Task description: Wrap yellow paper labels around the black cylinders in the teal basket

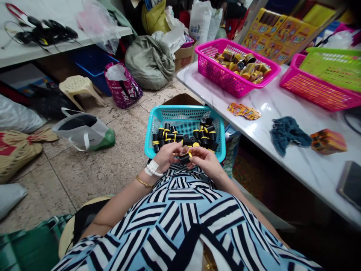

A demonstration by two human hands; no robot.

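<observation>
Over the near rim of a turquoise basket (221,150), my two hands meet around a small black cylinder with a yellow ring (184,159). My right hand (207,162) grips the cylinder near its yellow end. Fingers of my left hand (166,156) are closed at its other side, next to a small brownish, clear-looking piece (184,149) that I cannot identify. Inside the basket lie several similar black cylinders (177,137) with yellow rings, heaped loosely.
Right of me, a marbled table (254,128) bears a pink basket (203,71) of gold-wrapped cylinders, a stack of small orange cards (244,111), a dark cloth (289,134), an orange packet (328,141) and a phone (351,182). Bags and a cream stool (79,84) stand on the left floor.
</observation>
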